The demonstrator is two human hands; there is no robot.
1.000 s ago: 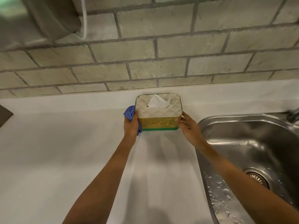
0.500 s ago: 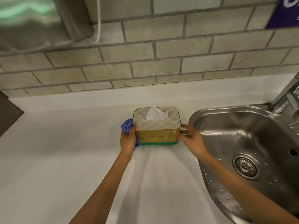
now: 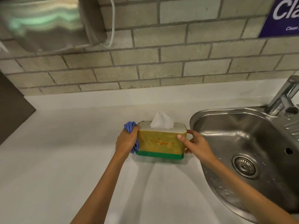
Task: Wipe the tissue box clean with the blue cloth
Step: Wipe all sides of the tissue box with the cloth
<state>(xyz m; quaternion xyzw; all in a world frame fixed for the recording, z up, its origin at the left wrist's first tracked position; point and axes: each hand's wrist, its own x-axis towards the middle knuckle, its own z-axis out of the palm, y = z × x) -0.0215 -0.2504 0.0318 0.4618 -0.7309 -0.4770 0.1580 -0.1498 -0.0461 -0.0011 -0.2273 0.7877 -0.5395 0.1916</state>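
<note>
The tissue box (image 3: 160,143) stands upright on the white counter (image 3: 64,159), yellow-gold with a green base, a cream lid and a white tissue (image 3: 161,121) sticking up. My left hand (image 3: 126,141) is closed around the bunched blue cloth (image 3: 130,127) and presses it against the box's left end. My right hand (image 3: 196,144) grips the box's right end, thumb on the front face and fingers behind.
A wet steel sink (image 3: 246,143) with a drain (image 3: 244,165) lies right of the box, its tap (image 3: 284,94) at the far right. A brick wall (image 3: 161,62) rises behind the counter, carrying a metal dispenser (image 3: 48,21) top left and a purple sign (image 3: 281,15) top right.
The box has come nearer to me and now shows its front face more than its lid. Both hands have stayed on its ends, the cloth still at the left.
</note>
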